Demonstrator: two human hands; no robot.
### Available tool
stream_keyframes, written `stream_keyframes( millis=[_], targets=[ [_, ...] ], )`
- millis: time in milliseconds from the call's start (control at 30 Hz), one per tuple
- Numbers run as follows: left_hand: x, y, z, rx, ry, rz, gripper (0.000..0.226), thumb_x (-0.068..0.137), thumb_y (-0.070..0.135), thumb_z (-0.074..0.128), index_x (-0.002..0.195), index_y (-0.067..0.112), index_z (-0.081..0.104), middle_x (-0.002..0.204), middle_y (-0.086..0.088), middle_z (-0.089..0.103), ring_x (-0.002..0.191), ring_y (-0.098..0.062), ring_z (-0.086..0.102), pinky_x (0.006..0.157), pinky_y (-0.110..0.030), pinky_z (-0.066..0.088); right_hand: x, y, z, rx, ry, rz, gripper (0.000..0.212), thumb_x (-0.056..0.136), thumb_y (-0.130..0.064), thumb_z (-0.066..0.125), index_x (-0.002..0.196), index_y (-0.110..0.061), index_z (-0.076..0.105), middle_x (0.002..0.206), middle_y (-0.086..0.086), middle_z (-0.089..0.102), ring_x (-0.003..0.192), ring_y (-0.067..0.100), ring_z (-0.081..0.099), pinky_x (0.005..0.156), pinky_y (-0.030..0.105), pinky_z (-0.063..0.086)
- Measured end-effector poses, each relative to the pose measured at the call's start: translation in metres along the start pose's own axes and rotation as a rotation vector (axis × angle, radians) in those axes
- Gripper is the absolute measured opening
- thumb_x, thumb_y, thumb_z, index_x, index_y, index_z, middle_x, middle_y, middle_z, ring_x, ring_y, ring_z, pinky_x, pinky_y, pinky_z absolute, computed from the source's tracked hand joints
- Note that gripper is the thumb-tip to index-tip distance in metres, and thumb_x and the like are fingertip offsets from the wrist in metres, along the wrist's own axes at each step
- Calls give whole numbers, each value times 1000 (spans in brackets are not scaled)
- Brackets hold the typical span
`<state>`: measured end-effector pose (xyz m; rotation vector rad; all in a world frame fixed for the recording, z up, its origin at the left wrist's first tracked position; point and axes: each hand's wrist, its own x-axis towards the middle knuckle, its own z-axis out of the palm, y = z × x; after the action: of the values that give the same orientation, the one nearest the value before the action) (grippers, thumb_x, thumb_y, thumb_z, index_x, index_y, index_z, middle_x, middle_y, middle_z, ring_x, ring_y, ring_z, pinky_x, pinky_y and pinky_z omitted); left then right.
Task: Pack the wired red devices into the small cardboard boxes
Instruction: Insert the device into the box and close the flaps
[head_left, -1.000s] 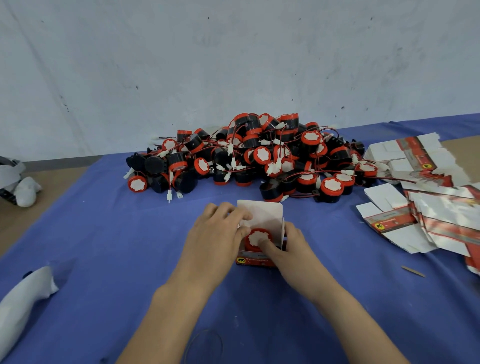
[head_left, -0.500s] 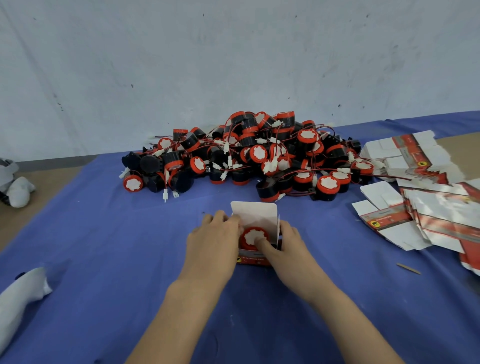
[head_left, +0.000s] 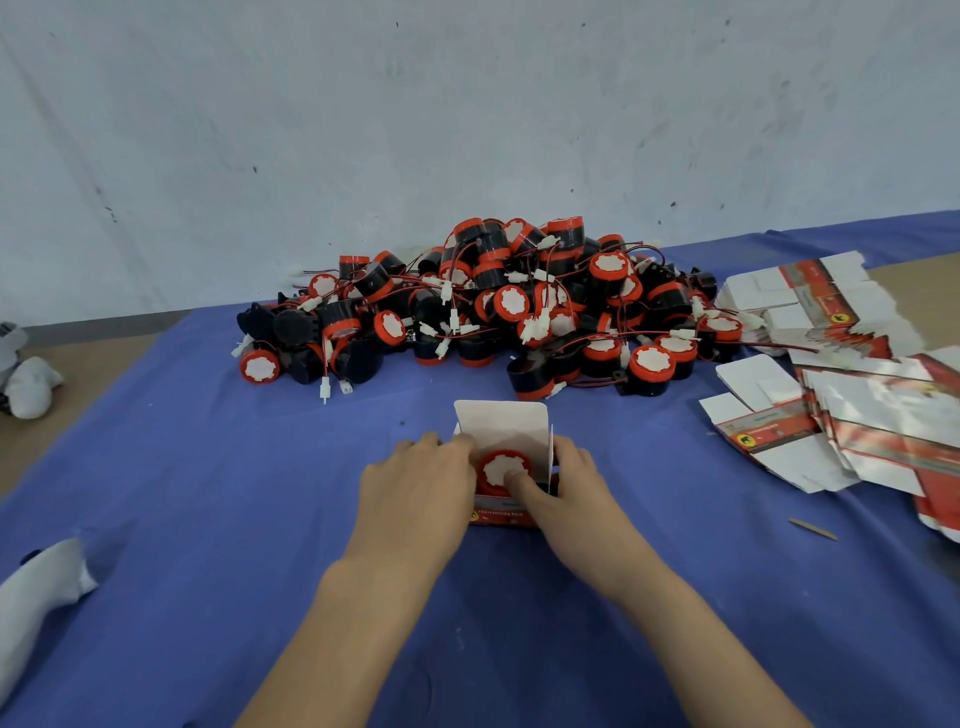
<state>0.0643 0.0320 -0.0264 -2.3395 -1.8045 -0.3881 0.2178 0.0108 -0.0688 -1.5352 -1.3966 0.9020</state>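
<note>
Closest in, both forearms reach over the blue cloth-covered table (head_left: 182, 519), and there's a white fabric bundle (head_left: 36, 597) lying off at the near left. The left hand (head_left: 415, 488) has its fingers curled round the left side of a small cardboard box (head_left: 501, 515), white inside with a red printed front, so it's basically steadying it. The right hand (head_left: 571, 499) wraps the box's right side and its thumb sits on top of the round red device (head_left: 493, 465) with the white centre, which is down inside the open box, seated most of the way by the look of it. The white lid flap (head_left: 501, 423) stands up behind it, and a thin side flap is upright just beside the right fingers. I can't see where the device's wire is, and that's my worry: if the lead or its plug is bunched underneath or hanging over the rim, the device will sit proud and the lid won't tuck in, or the wire gets pinched. Thumbing too hard could also buckle the thin card. Off to the right are a small wooden stick (head_left: 813, 529) and a fanned stack of flat unfolded cartons (head_left: 831, 415). Well behind the box sits the big heap of red-and-black wired devices (head_left: 493, 306), up against a pale wall (head_left: 467, 130).
</note>
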Motion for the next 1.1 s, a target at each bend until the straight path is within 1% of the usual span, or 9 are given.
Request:
stream_keyframes(
  millis=[133, 333, 500, 600, 700, 767, 867, 967, 1100],
  targets=[
    [1, 0, -1, -30, -96, 0, 31, 97, 19, 35, 104, 32, 62, 84, 7, 51, 80, -18, 51, 53, -29, 26, -1, -1, 0, -1, 4, 3, 29, 98, -41, 56, 126, -35, 47, 119, -15, 46, 119, 15, 49, 102, 40, 49],
    [4, 0, 5, -117, -238, -27, 32, 98, 21, 31, 105, 28, 62, 94, 6, 57, 81, -19, 54, 64, -33, 42, -3, 0, 1, -7, 4, -12, 24, 97, -42, 56, 120, -37, 49, 117, -17, 47, 117, 14, 50, 101, 40, 49],
    [-1, -5, -5, -223, -39, 8, 30, 101, 29, 33, 115, 36, 60, 98, 10, 58, 84, -16, 59, 66, -34, 48, -2, 1, -1, 4, -2, -8, 25, 98, -45, 55, 122, -39, 49, 119, -18, 47, 118, 12, 50, 101, 40, 50],
    [-3, -15, -17, -528, 141, -38, 25, 102, 32, 37, 112, 40, 58, 93, 18, 65, 78, -9, 62, 69, -37, 52, -2, 0, -2, 2, -20, -4, 35, 98, -48, 56, 130, -36, 48, 125, -14, 50, 122, 13, 50, 103, 41, 49],
    [-4, -21, -21, -830, 114, -161, 24, 105, 25, 35, 111, 36, 56, 91, 17, 67, 76, -10, 66, 72, -43, 55, -2, 0, -3, 15, -35, -9, 40, 97, -49, 57, 133, -37, 47, 130, -12, 55, 123, 13, 52, 104, 41, 48],
    [-6, -23, -17, -947, -8, -231, 22, 106, 23, 37, 112, 31, 57, 100, 14, 67, 77, -7, 68, 78, -42, 58, -4, 0, -3, 51, -57, -25, 33, 96, -51, 57, 127, -53, 46, 128, -18, 57, 121, 6, 55, 102, 35, 49],
    [-8, -23, -7, -1069, -206, -274, 18, 106, 28, 42, 114, 26, 58, 109, 3, 68, 75, -6, 70, 66, -28, 58, -8, -5, -5, 145, -94, -39, 19, 98, -59, 50, 109, -74, 47, 119, -31, 63, 111, -11, 58, 89, 20, 47],
    [-10, -23, -1, -1155, -281, -310, 17, 105, 31, 43, 112, 28, 59, 111, 3, 68, 78, -7, 71, 64, -21, 57, -8, -8, -9, 255, -106, 41, 45, 99, -72, 24, 122, -58, 59, 115, -30, 68, 104, -17, 60, 83, 9, 42],
    [-12, -26, 6, -1214, -304, -308, 21, 103, 41, 46, 116, 33, 60, 109, 15, 70, 88, -1, 70, 77, -25, 59, 0, -7, -18, 227, -61, 120, 60, 108, -48, 22, 81, -43, 75, 78, -29, 72, 74, -15, 64, 56, -3, 40]
  ],
)
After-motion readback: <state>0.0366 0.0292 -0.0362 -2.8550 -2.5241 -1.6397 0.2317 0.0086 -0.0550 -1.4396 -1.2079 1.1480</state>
